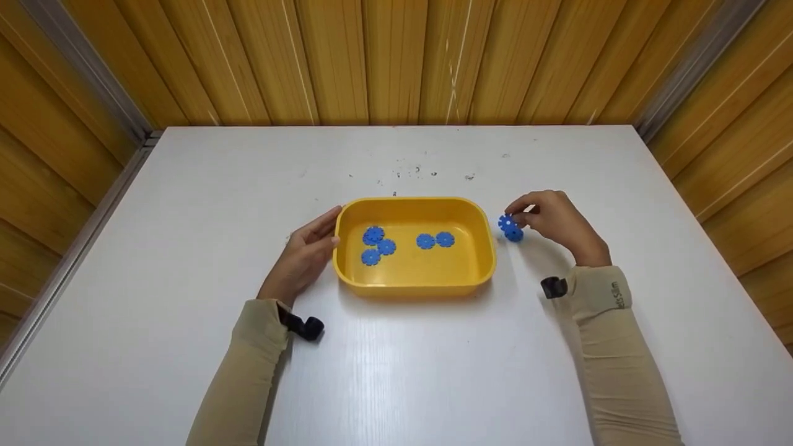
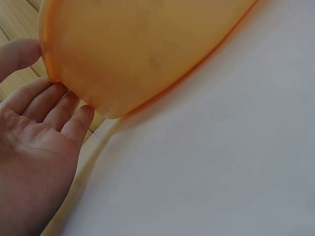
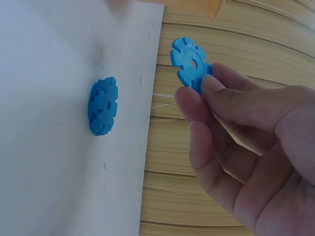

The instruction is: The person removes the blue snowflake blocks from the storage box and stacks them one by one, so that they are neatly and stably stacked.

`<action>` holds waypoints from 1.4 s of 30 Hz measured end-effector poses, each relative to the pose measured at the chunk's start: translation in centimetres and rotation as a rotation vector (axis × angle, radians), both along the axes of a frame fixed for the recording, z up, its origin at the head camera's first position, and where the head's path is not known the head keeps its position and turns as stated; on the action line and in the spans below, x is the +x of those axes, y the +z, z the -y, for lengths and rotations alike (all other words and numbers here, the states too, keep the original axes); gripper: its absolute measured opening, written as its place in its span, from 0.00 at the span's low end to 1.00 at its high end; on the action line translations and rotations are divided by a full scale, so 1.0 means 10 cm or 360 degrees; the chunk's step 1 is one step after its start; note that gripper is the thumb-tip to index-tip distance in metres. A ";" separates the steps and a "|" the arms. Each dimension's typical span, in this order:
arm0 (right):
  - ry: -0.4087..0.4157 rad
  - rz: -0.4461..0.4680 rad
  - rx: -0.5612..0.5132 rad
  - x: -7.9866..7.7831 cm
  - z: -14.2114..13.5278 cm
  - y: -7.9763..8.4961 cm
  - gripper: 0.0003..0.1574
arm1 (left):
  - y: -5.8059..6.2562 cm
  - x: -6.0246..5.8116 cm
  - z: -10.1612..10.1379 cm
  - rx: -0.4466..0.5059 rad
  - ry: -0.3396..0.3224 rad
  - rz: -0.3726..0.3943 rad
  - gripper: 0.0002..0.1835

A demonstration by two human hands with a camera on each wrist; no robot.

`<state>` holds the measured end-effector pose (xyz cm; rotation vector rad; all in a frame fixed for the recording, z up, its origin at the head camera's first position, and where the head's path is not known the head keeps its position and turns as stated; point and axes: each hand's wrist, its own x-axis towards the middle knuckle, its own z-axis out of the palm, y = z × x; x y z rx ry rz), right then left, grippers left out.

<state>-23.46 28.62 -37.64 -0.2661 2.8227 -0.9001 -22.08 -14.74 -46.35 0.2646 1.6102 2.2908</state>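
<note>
Blue notched disc point(image 3: 191, 63) is pinched by its edge between thumb and fingertips of the right hand point(image 1: 557, 223), held off the white table point(image 1: 186, 204) just right of the yellow tray point(image 1: 415, 282). A second blue disc point(image 3: 103, 105) lies flat on the table just beside the held one, apart from it in the right wrist view.

Left to right:
- Left hand point(image 1: 303, 257): fingers straight and relaxed, laid against the tray's left end wall; the left wrist view shows the fingertips point(image 2: 54, 98) touching the wall, holding nothing. It presses rather than clasps.
- Tray: five blue discs on its floor, three grouped at left point(image 1: 376, 244), two touching at centre point(image 1: 435, 240).
- Right hand: closed in a narrow pinch on the one disc, only a small part of the rim covered.

Risks, judged from this state:
- Pinch takes little of the disc's edge; a twist or a knock on the tray rim could flip it loose, and a thin disc would likely roll or skid on the smooth table.
- Tray is only steadied from one side; a push from the right could slide it against the left hand.
- The loose disc on the table sits under the right hand's reach and could be brushed away.

Surroundings: wood-panelled walls point(image 1: 396, 62) behind and on both sides; small dark specks point(image 1: 415, 170) on the table beyond the tray. Only the tray's right wall stands between the held disc and the tray floor.
</note>
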 end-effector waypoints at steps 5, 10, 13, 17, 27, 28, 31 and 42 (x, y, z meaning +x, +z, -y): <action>-0.0047 0.0016 -0.0015 0.00 -0.07 -0.10 0.15 | -0.01 -0.01 0.00 0.0035 -0.0002 0.0017 0.36; -0.0080 0.0050 -0.0026 -0.01 -0.11 -0.15 0.15 | -0.02 -0.01 0.00 0.0055 0.0005 0.0024 0.37; -0.0089 0.0050 -0.0026 -0.02 -0.13 -0.19 0.15 | -0.01 0.00 0.00 0.0053 0.0005 0.0011 0.37; -0.0079 0.0029 -0.0022 -0.04 -0.15 -0.23 0.15 | -0.02 0.00 0.00 0.0050 0.0006 0.0015 0.36; -0.0098 0.0076 0.0003 -0.04 -0.20 -0.27 0.15 | -0.03 -0.01 0.00 0.0043 -0.0005 0.0000 0.36; -0.0100 0.0086 0.0003 -0.05 -0.21 -0.28 0.15 | -0.03 -0.01 0.00 0.0046 -0.0009 -0.0002 0.36; -0.0110 0.0129 0.0015 -0.06 -0.22 -0.30 0.16 | -0.02 0.00 0.00 0.0054 -0.0015 0.0003 0.36; -0.0140 0.0200 0.0014 -0.05 -0.22 -0.32 0.18 | 0.00 0.00 0.00 0.0033 0.0004 0.0027 0.37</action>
